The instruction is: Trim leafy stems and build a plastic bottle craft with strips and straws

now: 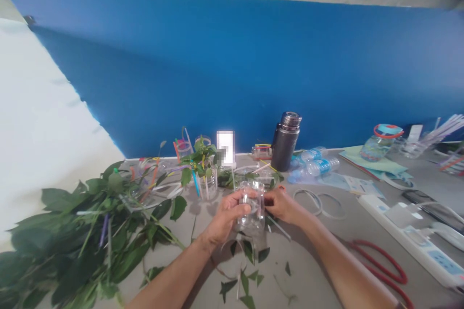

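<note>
Both hands meet over the grey table point(311, 270) around a clear glass jar point(253, 206). My left hand point(227, 217) wraps its fingers round the jar's left side. My right hand point(281, 204) closes on the jar's right side, fingertips pinched against the glass. A pale straw or stem point(279, 228) lies just under the right hand. Loose green leaves point(246, 270) are scattered on the table below the jar.
A heap of leafy branches point(79, 241) fills the left. Jars with leaves and coloured straws point(201, 169) stand behind the hands. A dark flask point(285, 141), water bottles point(315, 166), a power strip point(416, 246), a red cable point(384, 263) and a lidded glass jar point(380, 142) lie to the right.
</note>
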`<state>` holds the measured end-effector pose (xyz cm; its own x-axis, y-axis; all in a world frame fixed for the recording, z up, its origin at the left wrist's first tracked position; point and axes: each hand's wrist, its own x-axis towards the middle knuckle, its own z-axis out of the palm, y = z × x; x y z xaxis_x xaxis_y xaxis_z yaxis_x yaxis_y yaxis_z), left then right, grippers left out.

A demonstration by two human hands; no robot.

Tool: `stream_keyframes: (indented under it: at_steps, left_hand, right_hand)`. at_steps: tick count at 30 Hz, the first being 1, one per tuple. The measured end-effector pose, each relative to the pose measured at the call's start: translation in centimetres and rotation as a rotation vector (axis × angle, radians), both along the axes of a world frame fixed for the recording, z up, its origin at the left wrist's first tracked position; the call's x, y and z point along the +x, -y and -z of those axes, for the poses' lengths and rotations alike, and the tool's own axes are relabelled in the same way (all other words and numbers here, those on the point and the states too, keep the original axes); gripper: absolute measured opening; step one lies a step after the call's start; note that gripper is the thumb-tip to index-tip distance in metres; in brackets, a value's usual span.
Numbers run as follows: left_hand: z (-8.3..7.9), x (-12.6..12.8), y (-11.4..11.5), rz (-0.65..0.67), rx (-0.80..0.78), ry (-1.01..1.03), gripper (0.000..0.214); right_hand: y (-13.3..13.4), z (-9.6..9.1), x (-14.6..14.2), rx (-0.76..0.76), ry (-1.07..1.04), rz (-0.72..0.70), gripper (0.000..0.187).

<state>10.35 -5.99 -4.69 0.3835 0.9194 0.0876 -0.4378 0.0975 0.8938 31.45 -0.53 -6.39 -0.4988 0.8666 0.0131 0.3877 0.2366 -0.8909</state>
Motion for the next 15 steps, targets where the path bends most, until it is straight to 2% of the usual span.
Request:
stream_keyframes:
  at_steps: [3,5,10,15]
  left_hand:
    - [-0.1,-0.3,0.0,0.08,-0.022,-0.006,0.048]
    - [-0.2,-0.4,0.1,0.136,-0.04,-0.013,0.047]
    - [-0.7,-0.8,0.3,0.191,-0.076,0.027,0.047]
    - [-0.7,-1.1,0.1,0.247,-0.094,0.084,0.048]
  right_hand:
    - [0.3,-0.1,0.1,-0.163,0.019,-0.188,0.01]
    - [0.5,-0.3,0.3,-0.232,0.014,-0.252,0.009]
    - [0.6,-1.1,0.7,-0.185,0.029,-0.286,0.023]
    - [0.6,-1.6,0.7,-0.301,-0.039,-0.394,0.024]
